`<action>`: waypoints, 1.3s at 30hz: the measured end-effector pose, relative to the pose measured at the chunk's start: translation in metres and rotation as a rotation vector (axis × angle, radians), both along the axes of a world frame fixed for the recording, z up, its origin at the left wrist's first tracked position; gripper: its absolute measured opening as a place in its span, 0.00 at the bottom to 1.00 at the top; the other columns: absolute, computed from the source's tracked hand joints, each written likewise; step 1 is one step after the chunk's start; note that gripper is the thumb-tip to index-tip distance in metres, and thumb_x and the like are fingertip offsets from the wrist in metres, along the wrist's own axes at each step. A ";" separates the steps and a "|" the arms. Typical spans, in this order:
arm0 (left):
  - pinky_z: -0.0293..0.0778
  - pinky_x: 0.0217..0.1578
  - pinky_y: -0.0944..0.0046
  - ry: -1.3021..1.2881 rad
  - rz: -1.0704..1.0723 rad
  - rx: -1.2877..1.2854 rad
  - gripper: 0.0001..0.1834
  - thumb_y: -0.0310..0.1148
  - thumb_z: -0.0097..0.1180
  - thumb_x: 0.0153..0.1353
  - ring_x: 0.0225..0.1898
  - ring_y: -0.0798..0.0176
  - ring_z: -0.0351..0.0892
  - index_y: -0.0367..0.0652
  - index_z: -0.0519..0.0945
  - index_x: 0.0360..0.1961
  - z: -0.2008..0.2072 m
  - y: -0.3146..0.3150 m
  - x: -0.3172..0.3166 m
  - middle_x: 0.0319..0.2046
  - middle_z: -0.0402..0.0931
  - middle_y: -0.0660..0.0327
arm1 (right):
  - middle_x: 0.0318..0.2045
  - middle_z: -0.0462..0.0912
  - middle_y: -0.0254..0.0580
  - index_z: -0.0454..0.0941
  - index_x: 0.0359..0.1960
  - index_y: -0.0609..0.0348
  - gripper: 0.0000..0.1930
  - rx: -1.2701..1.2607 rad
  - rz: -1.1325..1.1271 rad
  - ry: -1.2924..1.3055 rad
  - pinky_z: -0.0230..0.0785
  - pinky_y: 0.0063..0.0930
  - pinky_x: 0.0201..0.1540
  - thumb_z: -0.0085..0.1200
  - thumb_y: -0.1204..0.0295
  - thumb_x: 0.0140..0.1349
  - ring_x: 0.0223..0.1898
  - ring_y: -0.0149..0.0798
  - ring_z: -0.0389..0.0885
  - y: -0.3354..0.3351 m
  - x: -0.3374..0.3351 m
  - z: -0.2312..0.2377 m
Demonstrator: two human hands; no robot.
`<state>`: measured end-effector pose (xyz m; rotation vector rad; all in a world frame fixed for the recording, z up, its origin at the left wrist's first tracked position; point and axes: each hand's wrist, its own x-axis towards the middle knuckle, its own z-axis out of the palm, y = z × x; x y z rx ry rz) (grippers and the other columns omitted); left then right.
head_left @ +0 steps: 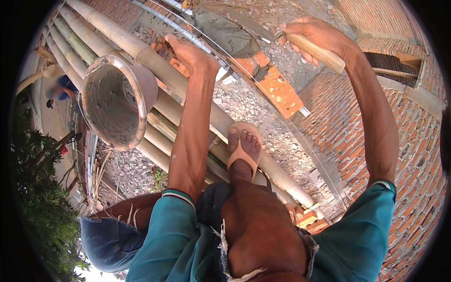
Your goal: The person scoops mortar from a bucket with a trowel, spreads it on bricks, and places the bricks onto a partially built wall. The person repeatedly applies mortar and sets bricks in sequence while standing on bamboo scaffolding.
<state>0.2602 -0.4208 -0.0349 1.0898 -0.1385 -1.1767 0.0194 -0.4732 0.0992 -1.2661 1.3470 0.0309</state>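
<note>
My right hand [312,37] is closed round the thick wooden handle of a trowel [322,52]. Its flat grey blade [251,24] reaches left beside a heap of wet mortar [224,34] on the brick wall. My left hand [191,54] is held out near the mortar, left of the wall line, thumb stretched and nothing seen in it. The other fingers are partly hidden. To its left, a tilted bucket [143,117] with grey mortar coating its inside rests on the bamboo poles [169,101]. Orange bricks [279,91] run along the wall below the mortar.
My sandalled foot [244,148] stands on the bamboo. A taut white string [300,134] runs along the wall. Gravel [127,171] lies below the poles. Finished brick walls [376,127] rise at right. Another person [63,89] is at far left, near leafy branches [47,197].
</note>
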 end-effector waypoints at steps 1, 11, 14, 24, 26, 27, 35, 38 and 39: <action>0.23 0.79 0.50 -0.092 -0.050 0.044 0.50 0.68 0.31 0.75 0.83 0.54 0.27 0.44 0.33 0.82 -0.001 0.009 -0.006 0.83 0.27 0.54 | 0.21 0.76 0.33 0.82 0.44 0.68 0.25 0.015 0.033 -0.003 0.67 0.24 0.15 0.52 0.51 0.73 0.14 0.27 0.74 -0.008 0.004 -0.007; 0.24 0.79 0.57 0.084 -0.131 -0.002 0.51 0.67 0.32 0.76 0.83 0.58 0.22 0.40 0.32 0.81 -0.024 0.016 -0.030 0.83 0.24 0.54 | 0.19 0.76 0.35 0.81 0.44 0.68 0.24 0.200 -0.025 0.129 0.69 0.30 0.13 0.51 0.52 0.75 0.13 0.31 0.75 0.051 -0.023 -0.012; 0.23 0.79 0.57 0.087 -0.133 0.006 0.51 0.67 0.31 0.76 0.83 0.58 0.21 0.40 0.32 0.81 -0.023 0.013 -0.029 0.83 0.23 0.54 | 0.21 0.77 0.36 0.80 0.39 0.66 0.24 0.232 -0.051 0.084 0.69 0.31 0.15 0.51 0.52 0.76 0.14 0.31 0.76 0.073 -0.033 -0.012; 0.23 0.79 0.53 0.170 -0.213 0.073 0.49 0.66 0.29 0.76 0.83 0.56 0.20 0.45 0.31 0.82 -0.006 0.004 -0.003 0.83 0.21 0.55 | 0.21 0.74 0.38 0.76 0.35 0.64 0.19 -0.328 -0.050 0.095 0.69 0.29 0.29 0.53 0.58 0.76 0.25 0.30 0.75 0.169 -0.039 0.026; 0.23 0.79 0.53 0.226 -0.221 0.078 0.47 0.65 0.28 0.77 0.83 0.55 0.20 0.45 0.31 0.82 -0.006 -0.002 0.010 0.83 0.21 0.55 | 0.21 0.73 0.39 0.75 0.37 0.64 0.17 -0.216 -0.288 -0.052 0.68 0.31 0.31 0.56 0.60 0.74 0.27 0.32 0.76 0.204 -0.024 0.036; 0.23 0.79 0.53 0.232 -0.221 0.080 0.46 0.64 0.27 0.77 0.83 0.55 0.19 0.46 0.31 0.82 -0.004 -0.007 0.016 0.83 0.21 0.55 | 0.22 0.74 0.41 0.75 0.39 0.64 0.16 -0.214 -0.311 -0.062 0.69 0.33 0.31 0.56 0.60 0.74 0.27 0.35 0.77 0.220 -0.015 0.037; 0.19 0.78 0.43 -0.036 -0.069 -0.059 0.39 0.52 0.20 0.79 0.82 0.42 0.16 0.43 0.30 0.81 0.099 0.006 0.077 0.81 0.24 0.42 | 0.41 0.83 0.64 0.76 0.48 0.68 0.17 -0.517 -0.253 0.126 0.74 0.52 0.47 0.61 0.64 0.68 0.45 0.67 0.82 0.251 0.069 -0.074; 0.20 0.79 0.50 -0.202 -0.035 -0.148 0.41 0.56 0.23 0.79 0.83 0.49 0.19 0.46 0.31 0.82 0.140 0.009 0.085 0.82 0.25 0.47 | 0.41 0.82 0.67 0.75 0.47 0.69 0.17 -0.526 -0.306 0.095 0.72 0.55 0.47 0.61 0.65 0.68 0.46 0.69 0.80 0.222 0.104 -0.115; 0.20 0.79 0.50 -0.260 -0.037 -0.177 0.41 0.56 0.24 0.79 0.83 0.49 0.20 0.46 0.32 0.82 0.149 0.008 0.084 0.82 0.26 0.47 | 0.42 0.81 0.67 0.75 0.46 0.69 0.17 -0.531 -0.311 0.099 0.72 0.55 0.47 0.61 0.65 0.68 0.46 0.70 0.80 0.210 0.116 -0.126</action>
